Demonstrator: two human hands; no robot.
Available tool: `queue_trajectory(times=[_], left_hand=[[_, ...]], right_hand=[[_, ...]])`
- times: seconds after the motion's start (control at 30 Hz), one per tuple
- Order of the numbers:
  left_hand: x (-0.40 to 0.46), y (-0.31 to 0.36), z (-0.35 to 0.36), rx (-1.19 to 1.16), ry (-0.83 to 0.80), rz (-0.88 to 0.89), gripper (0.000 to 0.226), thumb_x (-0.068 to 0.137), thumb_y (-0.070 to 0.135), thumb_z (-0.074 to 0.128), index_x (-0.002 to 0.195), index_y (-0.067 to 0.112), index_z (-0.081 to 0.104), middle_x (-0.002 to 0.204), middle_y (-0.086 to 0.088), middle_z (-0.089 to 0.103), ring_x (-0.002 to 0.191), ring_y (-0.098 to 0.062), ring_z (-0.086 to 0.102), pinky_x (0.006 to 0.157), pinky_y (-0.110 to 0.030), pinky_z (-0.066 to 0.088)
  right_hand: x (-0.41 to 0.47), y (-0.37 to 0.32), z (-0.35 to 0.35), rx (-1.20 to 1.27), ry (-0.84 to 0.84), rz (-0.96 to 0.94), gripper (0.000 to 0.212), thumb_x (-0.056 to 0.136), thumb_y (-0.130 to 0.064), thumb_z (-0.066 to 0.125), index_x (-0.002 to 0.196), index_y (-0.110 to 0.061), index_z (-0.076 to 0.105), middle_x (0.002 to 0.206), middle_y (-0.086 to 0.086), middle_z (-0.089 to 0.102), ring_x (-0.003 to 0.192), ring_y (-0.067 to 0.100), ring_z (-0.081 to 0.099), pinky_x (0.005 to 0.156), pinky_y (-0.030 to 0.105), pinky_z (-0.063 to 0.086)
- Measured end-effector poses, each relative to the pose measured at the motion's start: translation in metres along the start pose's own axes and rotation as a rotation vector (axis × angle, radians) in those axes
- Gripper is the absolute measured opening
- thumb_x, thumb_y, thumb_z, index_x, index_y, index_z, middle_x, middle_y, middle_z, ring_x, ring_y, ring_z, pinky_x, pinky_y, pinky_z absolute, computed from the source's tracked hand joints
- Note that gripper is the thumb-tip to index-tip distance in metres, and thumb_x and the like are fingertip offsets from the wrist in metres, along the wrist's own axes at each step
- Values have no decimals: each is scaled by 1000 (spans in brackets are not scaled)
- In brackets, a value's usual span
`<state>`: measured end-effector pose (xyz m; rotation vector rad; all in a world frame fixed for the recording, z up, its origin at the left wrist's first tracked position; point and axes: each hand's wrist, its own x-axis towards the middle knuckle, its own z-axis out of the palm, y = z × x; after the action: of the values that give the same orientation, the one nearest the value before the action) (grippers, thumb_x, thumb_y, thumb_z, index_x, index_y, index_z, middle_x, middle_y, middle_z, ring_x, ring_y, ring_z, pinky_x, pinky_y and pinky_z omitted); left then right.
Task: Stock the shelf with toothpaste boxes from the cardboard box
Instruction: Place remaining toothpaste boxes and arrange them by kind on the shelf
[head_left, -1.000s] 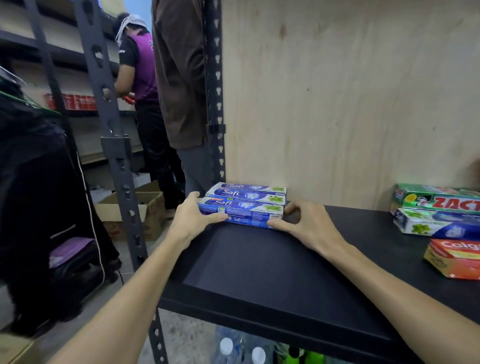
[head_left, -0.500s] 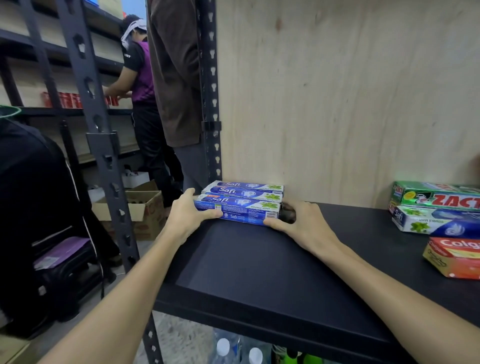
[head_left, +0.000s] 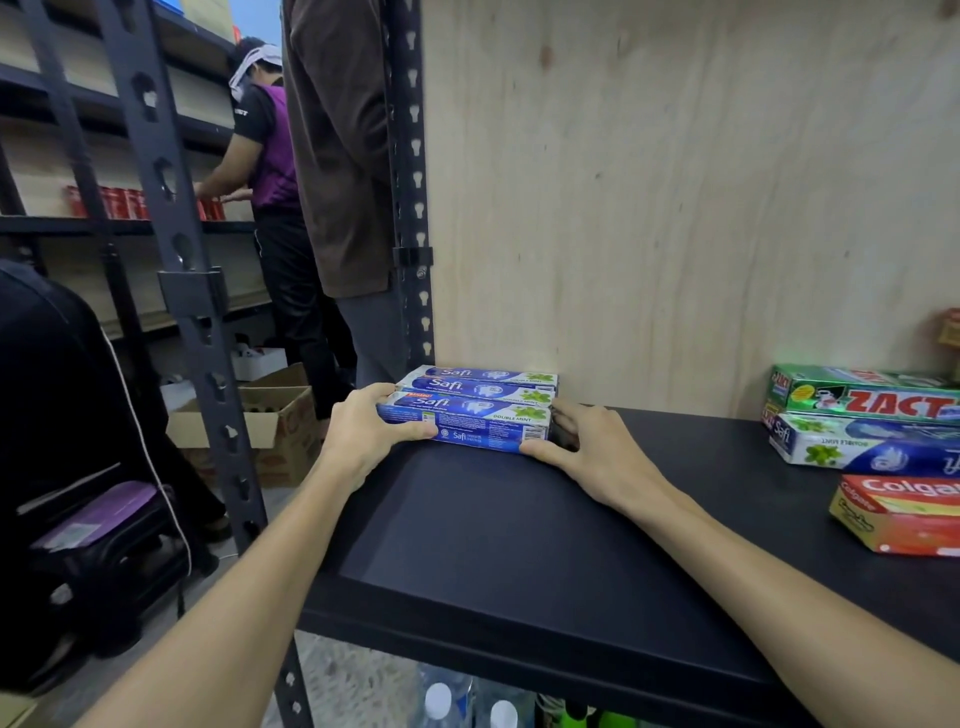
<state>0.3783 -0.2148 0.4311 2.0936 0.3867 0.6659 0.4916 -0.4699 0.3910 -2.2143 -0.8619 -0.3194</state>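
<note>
**A:** Head view, centre of the frame: how would the Safi toothpaste boxes (head_left: 470, 410) handle, and where should one take hold?

**B:** They look like thin printed card around a tube, so probably light and fairly stiff along their length, yet easy to dent at the flaps; the glossy faces may slide over one another, so squeezing the short ends inward seems the safest grip; that is a judgement, not something seen.

**A:** What are the hands doing?

**B:** The left hand (head_left: 363, 434) curls around the left ends, thumb along the front box; the right hand (head_left: 587, 449) cups the right ends, thumb at the lower front corner; together they pinch the group from both sides.

**A:** Where are the boxes, and how do they look?

**B:** On the black shelf (head_left: 519, 545), at its back left corner against the plywood back panel (head_left: 649, 208); long, blue and white, marked "Safi" and "Double Mint" with green leaves; lying flat in rows; further cartons sit apart at the right edge; a cardboard box (head_left: 270, 415) sits on the floor at middle left.
</note>
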Motion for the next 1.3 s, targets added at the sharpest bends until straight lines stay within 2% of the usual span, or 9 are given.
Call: queue_trajectory(times=[0.13, 0.23, 0.4, 0.53, 0.73, 0.8, 0.97, 1.13, 1.3], left_hand=[[0, 0, 0, 14, 6, -1, 75, 71, 30, 91, 136, 11, 59, 107, 4, 56, 80, 0, 46, 83, -25, 34], [2, -3, 0, 5, -9, 7, 88, 67, 33, 94, 143, 15, 53, 125, -2, 61, 100, -11, 49, 86, -27, 37], [8, -7, 1, -48, -38, 20, 103, 63, 33, 96, 150, 21, 43, 143, -4, 56, 110, -13, 55, 89, -26, 41], [5, -8, 0, -115, -56, 63, 113, 57, 45, 96, 153, 33, 37, 155, 0, 43, 134, -12, 45, 102, -29, 38], [-10, -1, 0, 51, -5, 160, 112, 56, 59, 92, 151, 30, 39, 153, 0, 40, 140, -15, 37, 112, -35, 34], [-21, 6, 2, 54, 50, 216, 103, 60, 59, 90, 147, 31, 43, 148, 2, 45, 140, -13, 34, 114, -36, 33], [-57, 36, 33, 130, 124, 487, 65, 78, 56, 76, 133, 30, 53, 127, 13, 55, 128, -10, 38, 109, -36, 35], [-85, 83, 107, 97, 4, 626, 41, 88, 40, 72, 125, 28, 57, 118, 13, 56, 115, -8, 46, 103, -30, 38], [-107, 138, 200, -23, -217, 576, 33, 96, 37, 62, 127, 29, 59, 123, 13, 58, 116, -5, 54, 101, -28, 44]], right_hand=[[0, 0, 2, -5, 6, 27, 66, 76, -85, 56, 132, -51, 53, 113, -16, 71, 106, 9, 62, 95, 42, 54], [-1, -1, 2, 26, 14, 69, 72, 70, -92, 56, 131, -54, 51, 121, -16, 69, 120, 12, 61, 100, 41, 53], [-2, -3, 1, 85, 19, 119, 86, 59, -97, 59, 132, -53, 51, 124, -17, 68, 126, 13, 58, 104, 41, 51], [-8, -9, -5, 117, 55, 131, 82, 63, -87, 68, 132, -43, 57, 127, -19, 68, 128, 10, 57, 109, 42, 47], [-32, -30, -22, 94, 177, 129, 70, 75, -70, 75, 130, -29, 62, 129, -6, 69, 118, 20, 59, 105, 45, 47], [-44, -34, -28, 62, 217, 127, 74, 78, -69, 73, 134, -21, 60, 132, -4, 67, 117, 21, 59, 105, 45, 47], [-83, -31, -66, -76, 257, 112, 68, 84, -69, 66, 138, -28, 58, 127, -8, 65, 112, 14, 58, 102, 38, 47], [-122, -9, -129, -392, 649, 100, 20, 94, -33, 63, 108, -22, 72, 92, -3, 75, 93, 24, 64, 90, 44, 46], [-141, 36, -189, -577, 697, 395, 19, 95, -30, 60, 98, -19, 75, 87, 12, 74, 104, 37, 59, 88, 45, 34]])
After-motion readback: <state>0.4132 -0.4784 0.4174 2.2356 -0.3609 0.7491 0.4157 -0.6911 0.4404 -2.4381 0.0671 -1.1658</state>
